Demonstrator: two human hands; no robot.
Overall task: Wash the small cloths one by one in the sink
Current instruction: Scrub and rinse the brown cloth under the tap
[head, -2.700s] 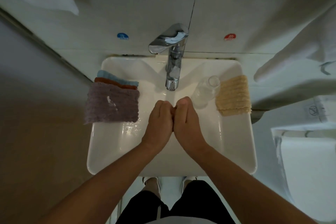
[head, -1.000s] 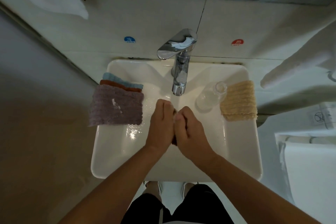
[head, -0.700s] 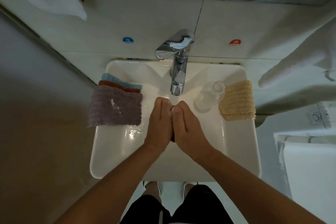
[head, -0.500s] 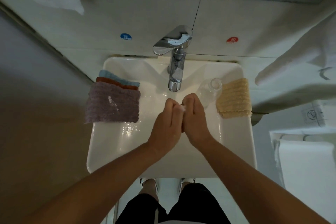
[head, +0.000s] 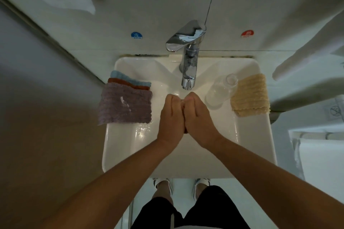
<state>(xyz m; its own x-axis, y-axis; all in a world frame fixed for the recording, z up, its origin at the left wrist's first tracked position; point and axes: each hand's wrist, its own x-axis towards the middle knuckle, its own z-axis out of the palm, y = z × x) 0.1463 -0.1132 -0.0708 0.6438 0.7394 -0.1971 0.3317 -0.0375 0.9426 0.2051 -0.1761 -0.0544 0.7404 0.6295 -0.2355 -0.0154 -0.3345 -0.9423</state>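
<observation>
- Head view, the hands: the left hand (head: 172,117) and the right hand (head: 197,117) are pressed side against side over the middle of the sink (head: 128,147), just below the tap (head: 188,65). The fingers of both curl inward toward each other. A dark sliver shows in the seam between the palms, which may be a small cloth, but it is too hidden to be sure; I cannot tell what, if anything, the hands hold. Held under the spout like this, they look placed to catch water and rub something between them.
- Head view, the waiting cloths: a purple cloth (head: 124,103) lies on top of a pile on the left rim of the sink, with an orange cloth (head: 128,82) and a blue cloth (head: 126,77) showing at its far edge. Stacked there, they are probably the ones not yet washed, kept in easy reach of the left hand.
- Head view, the other side: a yellow cloth (head: 250,95) lies flat on the right rim, well apart from the pile, likely set aside as done. A clear bottle (head: 221,90) stands just beside it, inside the basin edge, near the right hand.
- Head view, the basin: wet gleams show on the sink floor left of the hands; whether water is running cannot be told.
</observation>
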